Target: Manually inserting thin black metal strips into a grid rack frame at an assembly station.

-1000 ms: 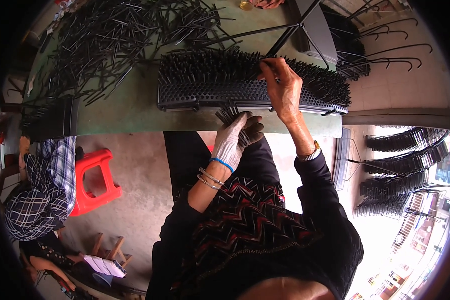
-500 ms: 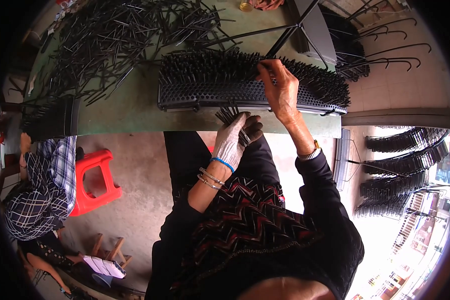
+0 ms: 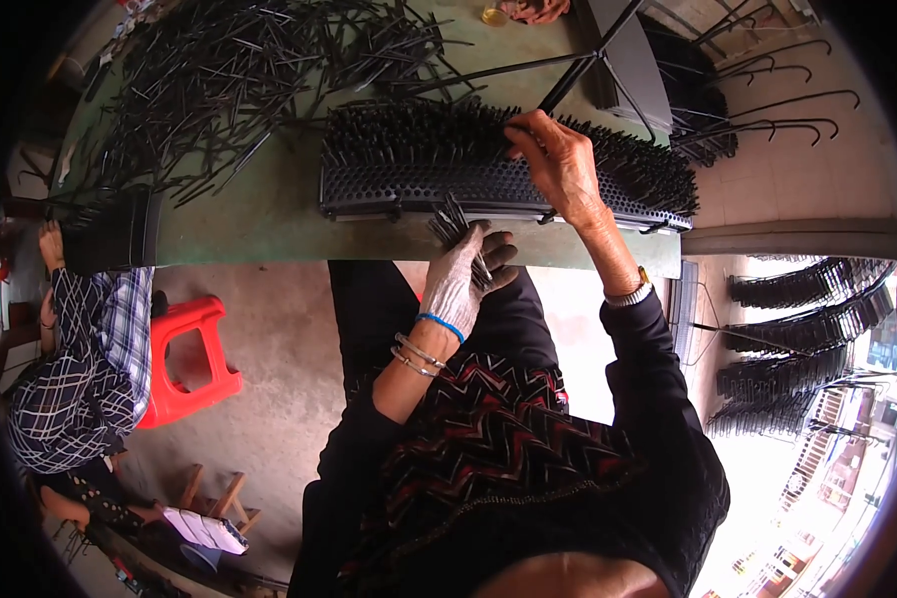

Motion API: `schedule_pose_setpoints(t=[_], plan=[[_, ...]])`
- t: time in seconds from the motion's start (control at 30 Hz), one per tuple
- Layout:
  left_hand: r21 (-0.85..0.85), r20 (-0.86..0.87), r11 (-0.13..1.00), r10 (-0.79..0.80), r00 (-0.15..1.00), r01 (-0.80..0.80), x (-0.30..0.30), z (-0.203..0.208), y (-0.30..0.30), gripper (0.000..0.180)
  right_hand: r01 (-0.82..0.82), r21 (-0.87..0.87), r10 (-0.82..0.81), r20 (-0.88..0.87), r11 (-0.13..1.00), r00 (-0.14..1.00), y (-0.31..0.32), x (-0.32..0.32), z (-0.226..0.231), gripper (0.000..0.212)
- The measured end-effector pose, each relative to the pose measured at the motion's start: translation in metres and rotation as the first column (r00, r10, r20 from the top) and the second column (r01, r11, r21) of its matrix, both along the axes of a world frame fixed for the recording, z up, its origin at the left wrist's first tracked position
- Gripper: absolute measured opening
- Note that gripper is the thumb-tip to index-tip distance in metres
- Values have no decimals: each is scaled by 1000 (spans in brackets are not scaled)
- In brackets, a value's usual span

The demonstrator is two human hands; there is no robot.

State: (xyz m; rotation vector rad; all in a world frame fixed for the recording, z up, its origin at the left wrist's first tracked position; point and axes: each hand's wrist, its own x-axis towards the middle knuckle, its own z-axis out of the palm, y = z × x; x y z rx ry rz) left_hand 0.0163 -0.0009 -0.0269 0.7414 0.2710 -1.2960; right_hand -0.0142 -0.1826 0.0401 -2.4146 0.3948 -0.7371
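My left hand (image 3: pixel 458 279), in a pale glove with dark fingertips, is closed around a bundle of thin black rods (image 3: pixel 450 221) sticking up past the thumb. It hangs just off the table's near edge. In front of it lies a long black perforated rack (image 3: pixel 409 187), its upper rows packed with upright black rods (image 3: pixel 394 135) and its nearer rows showing open holes. My bare right hand (image 3: pixel 565 171) reaches over the rack's middle, thumb and fingers pinched together among the standing rods. Whatever those fingertips hold blends into the dark rods behind.
A heap of loose black rods (image 3: pixel 239 90) covers the green table's (image 3: pixel 249 234) far left. Thin metal bars (image 3: pixel 598 52) cross behind the rack. A co-worker's hand (image 3: pixel 52 244) touches another black rack (image 3: pixel 125 234). A red stool (image 3: pixel 224 384) stands lower left; hooked racks hang right.
My right fingertips have shifted slightly left and toward the far side over the rods. The rod bundle in my left hand has tilted a little. The co-worker's hand has moved up along the other rack.
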Motion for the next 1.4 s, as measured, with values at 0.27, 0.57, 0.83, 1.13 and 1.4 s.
schedule_pose_setpoints(t=[0.27, 0.57, 0.83, 1.13, 1.4], plan=[[53, 13, 998, 36, 999, -36, -1, 5, 3, 24, -126, -272, 115, -56, 954, 992, 4, 0, -9, 16], [-34, 21, 999, 39, 999, -38, 1, 16, 7, 29, 73, -331, -69, 25, 941, 997, 11, -1, -17, 18], [-10, 103, 999, -44, 994, 45, 0, 25, 9, 36, 106, -355, -114, -3, 929, 993, 17, -8, -18, 26], [-51, 208, 976, -195, 959, 210, -5, 38, 19, 36, -45, 692, 251, -200, 721, 947, 42, -40, 2, 30], [-35, 282, 937, -325, 903, 348, -15, 43, 24, 32, -38, 765, 317, -221, 643, 922, 42, -62, 15, 22]])
